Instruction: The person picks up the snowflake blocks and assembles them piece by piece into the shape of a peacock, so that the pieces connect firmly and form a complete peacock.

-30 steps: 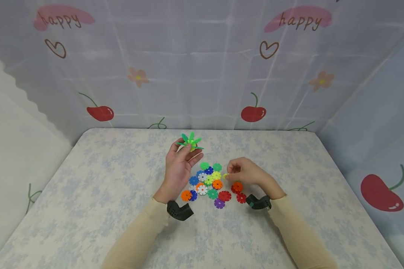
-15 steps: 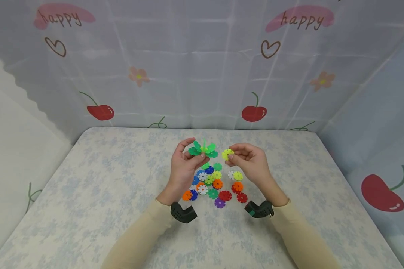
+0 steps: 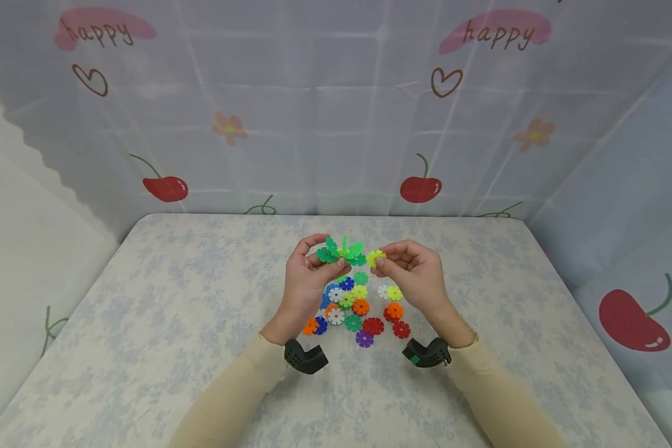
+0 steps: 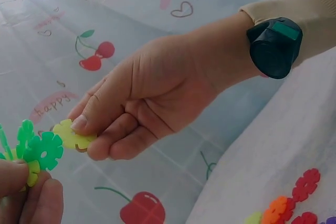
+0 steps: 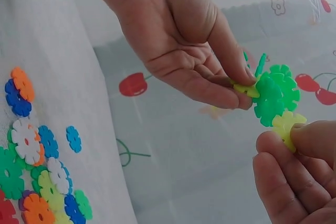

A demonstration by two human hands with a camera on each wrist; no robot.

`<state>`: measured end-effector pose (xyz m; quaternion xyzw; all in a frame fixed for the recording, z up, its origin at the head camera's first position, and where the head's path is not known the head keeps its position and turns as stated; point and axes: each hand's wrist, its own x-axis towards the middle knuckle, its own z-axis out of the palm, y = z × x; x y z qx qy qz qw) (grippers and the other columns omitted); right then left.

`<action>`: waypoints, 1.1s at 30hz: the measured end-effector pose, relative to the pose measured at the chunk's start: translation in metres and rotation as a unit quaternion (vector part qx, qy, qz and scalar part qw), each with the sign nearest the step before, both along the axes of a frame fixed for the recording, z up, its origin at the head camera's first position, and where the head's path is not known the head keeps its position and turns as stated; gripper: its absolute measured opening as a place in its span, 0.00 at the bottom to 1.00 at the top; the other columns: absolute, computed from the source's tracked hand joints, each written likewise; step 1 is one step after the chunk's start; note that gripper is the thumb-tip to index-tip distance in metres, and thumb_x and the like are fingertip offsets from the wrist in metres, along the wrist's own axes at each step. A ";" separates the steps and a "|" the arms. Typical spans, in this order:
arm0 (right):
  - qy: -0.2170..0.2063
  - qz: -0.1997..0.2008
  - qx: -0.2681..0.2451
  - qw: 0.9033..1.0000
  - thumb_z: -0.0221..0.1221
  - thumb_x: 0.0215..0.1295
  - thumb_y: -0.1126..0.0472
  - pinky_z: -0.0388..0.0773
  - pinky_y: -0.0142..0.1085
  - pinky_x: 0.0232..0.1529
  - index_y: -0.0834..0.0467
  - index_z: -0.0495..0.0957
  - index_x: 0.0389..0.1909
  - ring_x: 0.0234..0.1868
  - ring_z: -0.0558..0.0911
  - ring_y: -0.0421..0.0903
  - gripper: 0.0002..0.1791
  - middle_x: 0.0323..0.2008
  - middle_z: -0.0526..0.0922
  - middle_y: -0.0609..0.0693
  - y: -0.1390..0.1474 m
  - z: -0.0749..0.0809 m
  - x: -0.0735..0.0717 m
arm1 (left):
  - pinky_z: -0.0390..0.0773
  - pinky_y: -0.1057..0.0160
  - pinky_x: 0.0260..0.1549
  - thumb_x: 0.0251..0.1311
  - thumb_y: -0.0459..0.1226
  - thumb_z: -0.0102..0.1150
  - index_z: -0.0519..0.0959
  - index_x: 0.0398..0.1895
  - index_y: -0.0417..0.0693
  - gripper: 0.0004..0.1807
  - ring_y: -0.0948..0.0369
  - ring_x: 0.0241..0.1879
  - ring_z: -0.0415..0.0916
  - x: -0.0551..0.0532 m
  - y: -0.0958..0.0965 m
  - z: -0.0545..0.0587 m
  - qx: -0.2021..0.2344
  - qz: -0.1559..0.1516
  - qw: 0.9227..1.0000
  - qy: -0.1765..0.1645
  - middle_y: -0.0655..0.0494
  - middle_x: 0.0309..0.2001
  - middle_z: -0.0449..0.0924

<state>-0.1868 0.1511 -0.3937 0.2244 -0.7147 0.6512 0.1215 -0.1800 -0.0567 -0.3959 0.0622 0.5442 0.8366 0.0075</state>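
Note:
My left hand (image 3: pixel 312 280) pinches a cluster of green snowflake discs (image 3: pixel 327 252) joined around a yellow centre disc, held above the table. In the right wrist view the green discs (image 5: pixel 270 98) fan outward from that yellow centre, which the left thumb partly covers. Between thumb and fingers my right hand (image 3: pixel 420 267) pinches a loose yellow snowflake disc (image 3: pixel 375 257). Its notched edge is right at the rim of one green disc, as the left wrist view shows with the yellow disc (image 4: pixel 72 135) beside the green one (image 4: pixel 44 151).
Under the hands, several notched discs lie in a loose pile, among them an orange disc (image 3: pixel 361 307), a purple disc (image 3: pixel 364 338) and a red disc (image 3: pixel 401 330). A patterned cloth covers the table (image 3: pixel 145 348). A printed curtain (image 3: pixel 313 124) stands behind.
My right hand has lifted a yellow disc off the table and brought it up to the green cluster. My left hand has shifted slightly right and turned the cluster.

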 end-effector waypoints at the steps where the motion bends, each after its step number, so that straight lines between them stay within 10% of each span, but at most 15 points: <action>1: -0.001 0.000 -0.003 1.000 0.61 0.63 0.80 0.87 0.30 0.37 0.78 0.78 0.42 0.31 0.89 0.32 0.08 0.30 0.86 0.34 0.000 0.000 0.000 | 0.87 0.60 0.49 0.66 0.20 0.56 0.67 0.62 0.42 0.24 0.65 0.35 0.87 0.000 0.000 0.000 0.000 0.000 1.000 0.003 0.62 0.27 0.82; 12: -0.053 0.042 -0.063 0.996 0.59 0.65 0.79 0.88 0.32 0.37 0.82 0.73 0.45 0.30 0.90 0.35 0.11 0.30 0.88 0.39 -0.001 0.003 0.002 | 0.87 0.61 0.48 0.67 0.19 0.53 0.71 0.51 0.45 0.16 0.66 0.36 0.88 0.000 -0.001 -0.002 0.031 -0.018 0.999 0.012 0.63 0.31 0.86; 23: 0.004 0.036 -0.057 0.998 0.59 0.62 0.82 0.87 0.31 0.37 0.82 0.74 0.42 0.32 0.89 0.33 0.08 0.32 0.88 0.38 -0.005 0.001 0.002 | 0.88 0.60 0.46 0.62 0.18 0.58 0.71 0.51 0.39 0.17 0.65 0.34 0.88 0.004 0.006 -0.003 0.003 0.057 0.997 0.058 0.63 0.33 0.86; 33: 0.016 0.024 -0.075 0.997 0.59 0.61 0.83 0.87 0.30 0.37 0.82 0.74 0.41 0.31 0.89 0.34 0.08 0.33 0.88 0.39 -0.006 -0.001 0.003 | 0.88 0.61 0.46 0.62 0.18 0.59 0.72 0.49 0.39 0.16 0.66 0.35 0.89 0.006 0.007 -0.003 -0.003 0.059 0.996 0.073 0.64 0.33 0.87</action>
